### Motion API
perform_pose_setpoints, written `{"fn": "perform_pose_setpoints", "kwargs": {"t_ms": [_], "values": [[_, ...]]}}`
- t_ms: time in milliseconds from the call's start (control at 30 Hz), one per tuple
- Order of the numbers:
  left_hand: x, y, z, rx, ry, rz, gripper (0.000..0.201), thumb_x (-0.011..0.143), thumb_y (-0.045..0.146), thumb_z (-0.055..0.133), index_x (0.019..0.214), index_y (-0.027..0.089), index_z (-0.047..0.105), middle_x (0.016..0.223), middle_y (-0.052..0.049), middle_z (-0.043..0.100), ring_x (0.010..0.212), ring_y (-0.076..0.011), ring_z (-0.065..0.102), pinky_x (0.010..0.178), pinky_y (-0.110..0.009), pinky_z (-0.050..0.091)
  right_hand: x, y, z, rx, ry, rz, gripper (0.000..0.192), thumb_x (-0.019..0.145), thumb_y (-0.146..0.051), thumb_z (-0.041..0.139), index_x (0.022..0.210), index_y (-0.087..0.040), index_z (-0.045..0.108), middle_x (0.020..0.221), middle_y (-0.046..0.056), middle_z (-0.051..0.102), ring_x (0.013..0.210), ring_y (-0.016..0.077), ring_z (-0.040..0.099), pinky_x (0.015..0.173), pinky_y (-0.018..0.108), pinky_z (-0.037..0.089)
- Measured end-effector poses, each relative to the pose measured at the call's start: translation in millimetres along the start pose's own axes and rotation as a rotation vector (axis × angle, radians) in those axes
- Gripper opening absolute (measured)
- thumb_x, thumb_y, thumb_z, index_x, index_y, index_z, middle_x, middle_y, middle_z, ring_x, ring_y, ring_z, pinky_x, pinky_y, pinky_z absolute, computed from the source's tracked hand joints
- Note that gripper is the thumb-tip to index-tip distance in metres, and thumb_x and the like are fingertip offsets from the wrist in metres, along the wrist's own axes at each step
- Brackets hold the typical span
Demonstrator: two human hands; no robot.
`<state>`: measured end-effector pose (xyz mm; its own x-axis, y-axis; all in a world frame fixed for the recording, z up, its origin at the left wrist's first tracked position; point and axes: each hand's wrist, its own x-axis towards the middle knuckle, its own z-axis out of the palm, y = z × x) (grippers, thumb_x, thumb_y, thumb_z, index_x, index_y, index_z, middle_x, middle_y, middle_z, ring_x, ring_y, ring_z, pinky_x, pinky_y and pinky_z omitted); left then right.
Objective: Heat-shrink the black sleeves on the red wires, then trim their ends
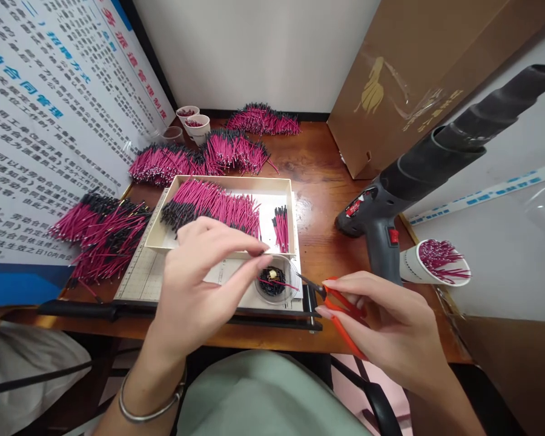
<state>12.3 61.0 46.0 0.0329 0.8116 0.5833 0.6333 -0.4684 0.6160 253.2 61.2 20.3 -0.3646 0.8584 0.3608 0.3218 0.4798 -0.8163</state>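
My left hand (209,272) is closed in a pinch above the front edge of a cream box (157,233). Between its thumb and forefinger is something small and dark that I cannot make out. My right hand (381,315) holds a pair of scissors (345,315) with orange handles, their dark blades pointing left. Just left of the blade tips stands a clear round cup (277,298) of short black bits, with a pink strand and a small yellowish piece on top. Inside the box lie many pink wires (222,209) with black ends and a smaller bunch (280,229) at its right.
More pink wire heaps (102,236) lie left and behind the box. Paper cups (197,128) stand at the back, another cup of wires (436,263) at right. A black heat gun (381,218) and a large brown carton (390,79) occupy the right side.
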Motion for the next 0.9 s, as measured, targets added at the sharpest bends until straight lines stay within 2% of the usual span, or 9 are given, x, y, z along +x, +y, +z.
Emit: {"fn": "perform_pose_setpoints", "kwargs": {"t_ms": [100, 233, 567, 767, 900], "values": [[-9.4, -0.4, 3.0, -0.03, -0.072, 0.018, 0.011, 0.09, 0.014, 0.073, 0.091, 0.025, 0.071, 0.085, 0.004, 0.075, 0.081, -0.0166, 0.063, 0.081, -0.038, 0.045, 3.0, -1.6, 3.3, 0.041, 0.015, -0.033, 0.031, 0.08, -0.007, 0.076, 0.104, -0.025, 0.07, 0.087, 0.001, 0.072, 0.065, 0.0101, 0.061, 0.053, 0.021, 0.049], [-16.9, -2.0, 10.5, -0.06, -0.106, -0.004, 0.013, 0.09, 0.014, 0.072, 0.094, 0.027, 0.071, 0.088, 0.003, 0.076, 0.083, -0.0173, 0.063, 0.082, -0.04, 0.044, 6.9, -5.7, 8.0, 0.079, 0.041, -0.049, 0.035, 0.079, -0.005, 0.075, 0.106, -0.028, 0.071, 0.091, 0.001, 0.073, 0.07, 0.0115, 0.065, 0.054, 0.021, 0.051], [-20.3, -3.6, 15.2, -0.113, -0.107, -0.019, 0.013, 0.091, 0.014, 0.072, 0.095, 0.027, 0.068, 0.086, 0.003, 0.074, 0.083, -0.0167, 0.061, 0.082, -0.042, 0.042, 11.5, -10.3, 12.5, 0.063, 0.053, -0.036, 0.04, 0.076, -0.002, 0.073, 0.104, -0.03, 0.073, 0.09, 0.0, 0.074, 0.071, 0.0126, 0.067, 0.055, 0.023, 0.055], [-21.6, -4.3, 16.8, -0.125, -0.113, -0.028, 0.014, 0.091, 0.014, 0.072, 0.095, 0.026, 0.067, 0.087, 0.004, 0.074, 0.083, -0.0156, 0.06, 0.082, -0.04, 0.043, 10.8, -9.6, 14.5, 0.0, 0.029, -0.056, 0.037, 0.079, -0.004, 0.074, 0.105, -0.029, 0.069, 0.092, -0.001, 0.073, 0.072, 0.0106, 0.067, 0.058, 0.021, 0.055], [-21.9, -3.9, 17.3, -0.125, -0.112, -0.028, 0.013, 0.092, 0.014, 0.071, 0.095, 0.026, 0.067, 0.087, 0.004, 0.074, 0.083, -0.0156, 0.06, 0.081, -0.04, 0.042, 12.0, -10.9, 14.6, -0.034, 0.031, -0.081, 0.033, 0.08, -0.005, 0.074, 0.103, -0.027, 0.069, 0.091, 0.001, 0.074, 0.073, 0.0124, 0.068, 0.058, 0.023, 0.056]]}}
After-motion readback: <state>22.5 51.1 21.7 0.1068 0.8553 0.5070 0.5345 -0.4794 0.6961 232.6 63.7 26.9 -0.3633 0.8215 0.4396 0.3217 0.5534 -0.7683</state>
